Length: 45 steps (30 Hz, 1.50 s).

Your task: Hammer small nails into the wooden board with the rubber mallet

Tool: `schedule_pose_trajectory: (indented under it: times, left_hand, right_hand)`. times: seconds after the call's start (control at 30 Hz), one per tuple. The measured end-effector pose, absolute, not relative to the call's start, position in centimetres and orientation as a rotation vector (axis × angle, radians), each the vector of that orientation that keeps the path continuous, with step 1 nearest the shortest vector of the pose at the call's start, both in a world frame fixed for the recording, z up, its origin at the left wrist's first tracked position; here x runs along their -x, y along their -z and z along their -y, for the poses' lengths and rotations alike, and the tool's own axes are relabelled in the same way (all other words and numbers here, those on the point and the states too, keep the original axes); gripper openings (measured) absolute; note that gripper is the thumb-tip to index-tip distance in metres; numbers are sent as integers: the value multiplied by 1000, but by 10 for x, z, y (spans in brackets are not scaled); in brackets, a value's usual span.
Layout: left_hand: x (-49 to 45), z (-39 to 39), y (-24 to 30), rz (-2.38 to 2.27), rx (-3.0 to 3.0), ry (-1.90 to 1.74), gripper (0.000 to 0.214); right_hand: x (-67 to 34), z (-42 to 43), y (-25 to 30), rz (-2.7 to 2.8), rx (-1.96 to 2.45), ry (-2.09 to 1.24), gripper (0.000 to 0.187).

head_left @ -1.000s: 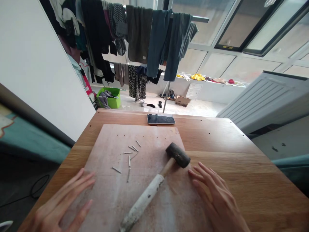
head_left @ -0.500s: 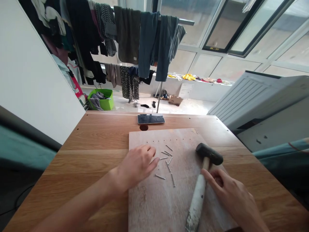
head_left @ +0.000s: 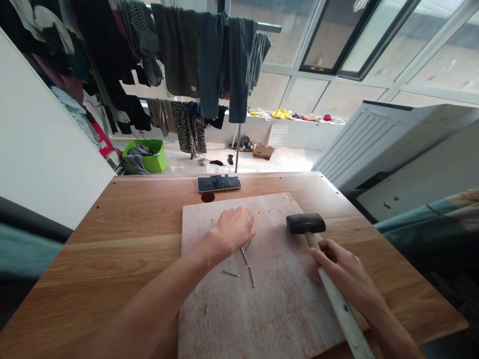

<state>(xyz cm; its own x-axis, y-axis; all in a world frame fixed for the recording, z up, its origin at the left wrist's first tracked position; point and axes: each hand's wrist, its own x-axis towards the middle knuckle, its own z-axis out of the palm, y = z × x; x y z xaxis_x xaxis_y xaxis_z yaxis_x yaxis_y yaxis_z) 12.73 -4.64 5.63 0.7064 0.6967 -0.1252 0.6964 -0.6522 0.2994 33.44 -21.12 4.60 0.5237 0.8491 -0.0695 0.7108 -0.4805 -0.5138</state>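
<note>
On the pale wooden board (head_left: 217,309) lie several loose metal nails (head_left: 251,276) near its middle. Over the upper part of this pile is my left hand (head_left: 235,227), its fingers curled downward and closed. What they hold, if anything, is hidden behind the knuckles. My right hand (head_left: 342,264) grips the whitish handle of a rubber mallet (head_left: 306,224) just below the black head. The mallet's head is over the right side of the board, and its handle slants toward the lower right. Small dark holes or marks run in a row along the board's far part.
The board rests on a brown wooden table (head_left: 123,234). A phone (head_left: 219,183) lies at the table's far edge beside a dark round spot (head_left: 207,197). Beyond are hanging clothes (head_left: 175,55), a green basket (head_left: 155,163) and a white ribbed appliance (head_left: 348,139) at right.
My left hand has moved forward and right over the nails, its fingers curling in. The mallet has swung so its handle end points more to the right. The whole view has shifted slightly.
</note>
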Motion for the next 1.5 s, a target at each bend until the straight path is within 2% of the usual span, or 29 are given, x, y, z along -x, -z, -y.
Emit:
schedule_pose_trajectory:
  times: [0.07,0.13,0.3,0.4,0.47,0.6,0.9,1.13,1.33,1.5]
  left_hand:
    - [-132,45,-59,-1045,-2592,-7,7]
    - [-136,44,-60,-991,-2591,-40,14]
    - [-148,33,-56,-825,-2521,-225,16]
    - [-167,20,-49,-758,-2408,-388,6]
    - [-185,12,-40,-730,-2273,-523,17]
    - [-214,2,-17,-679,-2007,-735,21]
    - [-219,4,8,-564,-2030,-729,12]
    - [-219,7,6,-563,-2075,-722,14]
    - [-220,7,6,-568,-2114,-726,16]
    - [-221,7,9,-575,-2127,-742,16]
  right_hand:
    - [-340,216,-50,1268,2364,-497,33]
    - [-344,221,-49,1285,2396,-469,33]
    - [-339,234,-29,1448,2378,-178,36]
    - [-332,237,-20,1527,2319,-129,45]
    - [-327,238,-18,1551,2325,-144,51]
    - [-319,239,-18,1591,2362,-238,48]
    - [-334,244,-37,1416,2190,-495,44]
    - [-334,243,-43,1250,2190,-724,55]
    - [-332,246,-37,1097,2107,-970,73]
    - [-334,246,-37,1049,1979,-982,71]
